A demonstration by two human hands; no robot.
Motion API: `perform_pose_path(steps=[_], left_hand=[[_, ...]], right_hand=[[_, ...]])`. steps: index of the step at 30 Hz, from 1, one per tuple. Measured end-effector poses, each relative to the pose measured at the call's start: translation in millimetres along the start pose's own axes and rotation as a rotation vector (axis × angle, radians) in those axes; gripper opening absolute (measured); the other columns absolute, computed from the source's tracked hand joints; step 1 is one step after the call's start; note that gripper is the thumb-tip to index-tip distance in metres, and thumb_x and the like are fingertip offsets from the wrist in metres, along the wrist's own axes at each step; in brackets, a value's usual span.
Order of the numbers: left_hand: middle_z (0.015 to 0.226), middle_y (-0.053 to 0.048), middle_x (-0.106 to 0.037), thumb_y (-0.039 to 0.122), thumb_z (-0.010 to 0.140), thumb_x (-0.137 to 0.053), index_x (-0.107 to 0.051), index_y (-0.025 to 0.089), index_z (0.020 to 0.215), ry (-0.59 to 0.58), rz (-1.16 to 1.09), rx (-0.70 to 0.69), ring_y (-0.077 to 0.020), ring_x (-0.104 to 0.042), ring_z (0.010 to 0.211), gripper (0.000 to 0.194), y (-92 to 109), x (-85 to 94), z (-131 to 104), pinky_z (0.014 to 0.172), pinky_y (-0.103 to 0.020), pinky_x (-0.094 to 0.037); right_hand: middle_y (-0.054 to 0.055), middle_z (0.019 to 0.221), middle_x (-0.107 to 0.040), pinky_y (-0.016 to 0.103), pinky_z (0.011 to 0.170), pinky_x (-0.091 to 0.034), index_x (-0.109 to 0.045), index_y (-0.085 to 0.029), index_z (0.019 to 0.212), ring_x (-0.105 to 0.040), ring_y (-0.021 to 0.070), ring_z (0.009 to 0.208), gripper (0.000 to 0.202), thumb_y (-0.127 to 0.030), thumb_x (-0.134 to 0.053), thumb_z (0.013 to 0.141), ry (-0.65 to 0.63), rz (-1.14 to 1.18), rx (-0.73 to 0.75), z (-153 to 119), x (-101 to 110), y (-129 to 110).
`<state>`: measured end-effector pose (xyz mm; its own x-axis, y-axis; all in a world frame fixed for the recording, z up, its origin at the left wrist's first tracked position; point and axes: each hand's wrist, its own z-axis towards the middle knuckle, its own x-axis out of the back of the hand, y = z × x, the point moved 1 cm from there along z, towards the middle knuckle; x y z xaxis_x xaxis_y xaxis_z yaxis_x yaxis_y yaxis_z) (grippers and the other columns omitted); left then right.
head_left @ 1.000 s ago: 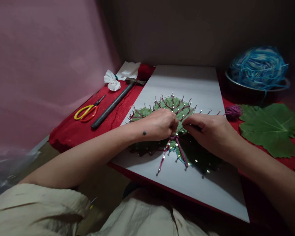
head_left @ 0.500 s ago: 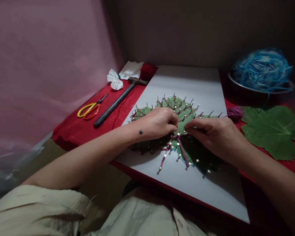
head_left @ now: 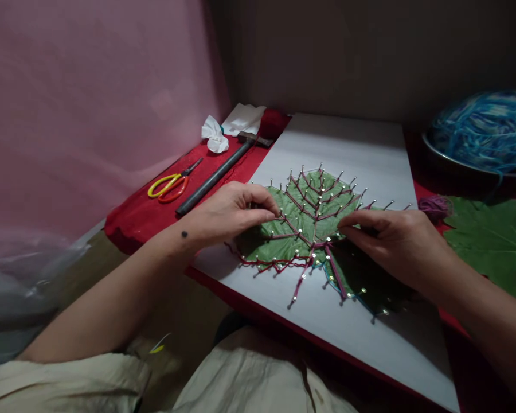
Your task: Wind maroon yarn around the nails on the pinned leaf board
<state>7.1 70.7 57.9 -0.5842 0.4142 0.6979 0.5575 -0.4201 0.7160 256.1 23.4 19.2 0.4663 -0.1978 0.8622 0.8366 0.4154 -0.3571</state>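
Observation:
A green leaf (head_left: pixel 298 207) lies on a white board (head_left: pixel 339 135), with nails standing round its edge and along its veins. Purple thread runs between the vein nails; red and blue threads follow parts of the lower edge. Over the leaf's left lobe is my left hand (head_left: pixel 236 212), thumb and forefinger nearly together by a nail; whatever they pinch is too small to see. My right hand (head_left: pixel 382 232) is pinched above the right side of the leaf, near the centre nails, and what it holds cannot be made out. Its shadow darkens the lower right lobe.
Scissors (head_left: pixel 168 186) and a hammer (head_left: pixel 215 178) lie on the red cloth (head_left: pixel 129 221) at left, below crumpled white paper (head_left: pixel 215 136). At right are a purple yarn ball (head_left: pixel 434 207), a second leaf (head_left: pixel 494 238) and blue yarn (head_left: pixel 485 129) in a metal bowl.
My left hand has moved left from the leaf's centre to its left lobe, uncovering the middle veins. My right hand stays pinched over the right side. The whole view has shifted slightly.

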Motion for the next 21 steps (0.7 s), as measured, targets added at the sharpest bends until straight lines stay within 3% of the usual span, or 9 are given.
perform_pose_path(steps=[4, 8, 16, 21], left_hand=[[0.087, -0.004, -0.061, 0.019, 0.087, -0.055, -0.071, 0.019, 0.097, -0.081, 0.228, -0.241, -0.0159, -0.053, 0.088, 0.018, 1.1, -15.2, -7.1, 0.081, -0.029, -0.041], [0.091, -0.007, -0.055, 0.029, 0.094, -0.046, -0.066, 0.024, 0.113, -0.105, 0.477, -0.354, -0.0205, -0.046, 0.091, 0.028, 5.4, -32.6, -11.6, 0.083, -0.036, -0.036], [0.096, -0.009, -0.053, 0.037, 0.096, -0.04, -0.061, 0.025, 0.121, -0.125, 0.588, -0.384, -0.0236, -0.043, 0.094, 0.035, 5.6, -45.8, -9.7, 0.085, -0.041, -0.033], [0.096, -0.009, -0.053, 0.04, 0.096, -0.04, -0.063, 0.024, 0.119, -0.123, 0.562, -0.355, -0.0233, -0.042, 0.095, 0.036, 3.9, -46.6, -10.1, 0.087, -0.04, -0.034]], right_hand=[[-0.001, 0.056, -0.065, 0.024, 0.046, -0.039, -0.072, -0.021, 0.075, -0.056, 0.011, 0.046, 0.014, -0.023, -0.058, 0.078, -0.045, -0.011, -0.048, 5.3, -0.5, -1.0], [-0.002, 0.051, -0.061, 0.025, 0.046, -0.037, -0.072, -0.021, 0.074, -0.052, 0.0112, 0.044, 0.016, -0.024, -0.057, 0.079, -0.086, -0.06, -0.073, 10.3, 0.0, -2.0], [0.0, 0.053, -0.064, 0.025, 0.048, -0.037, -0.073, -0.022, 0.075, -0.054, 0.012, 0.047, 0.017, -0.025, -0.056, 0.077, -0.162, -0.132, -0.146, 18.3, 1.8, -7.5], [-0.002, 0.051, -0.06, 0.024, 0.047, -0.034, -0.073, -0.022, 0.073, -0.049, 0.0102, 0.044, 0.017, -0.026, -0.057, 0.076, -0.125, -0.112, -0.141, 17.4, 2.6, -8.6]])
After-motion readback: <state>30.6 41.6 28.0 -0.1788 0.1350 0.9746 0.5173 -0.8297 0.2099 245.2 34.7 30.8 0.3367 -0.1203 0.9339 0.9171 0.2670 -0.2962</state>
